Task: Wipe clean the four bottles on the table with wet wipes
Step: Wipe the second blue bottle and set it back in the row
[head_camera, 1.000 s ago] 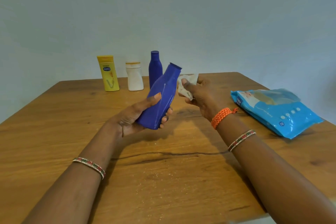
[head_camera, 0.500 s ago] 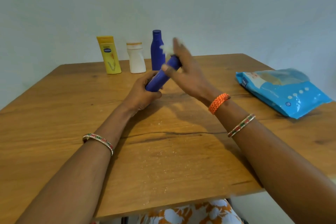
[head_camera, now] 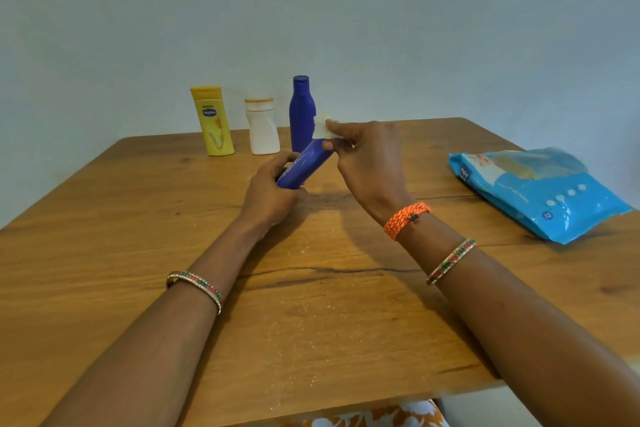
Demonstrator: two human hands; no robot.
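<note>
My left hand (head_camera: pixel 270 191) grips the lower end of a dark blue bottle (head_camera: pixel 304 165), which is tilted with its top pointing away and to the right. My right hand (head_camera: pixel 370 163) pinches a small white wet wipe (head_camera: pixel 321 126) at the bottle's top end, the thumb touching the cap area. Along the far edge of the table stand a yellow lotion bottle (head_camera: pixel 212 120), a white bottle (head_camera: pixel 262 126) with an orange-rimmed cap, and a second dark blue bottle (head_camera: pixel 302 111), all upright.
A light blue pack of wet wipes (head_camera: pixel 533 191) lies on the right side of the wooden table (head_camera: pixel 329 305). A pale wall stands right behind the row of bottles. The table's near edge runs along the bottom of the view.
The left hand turned the held bottle and lowered it closer to the table. The right hand brought the wipe up to the bottle's top end.
</note>
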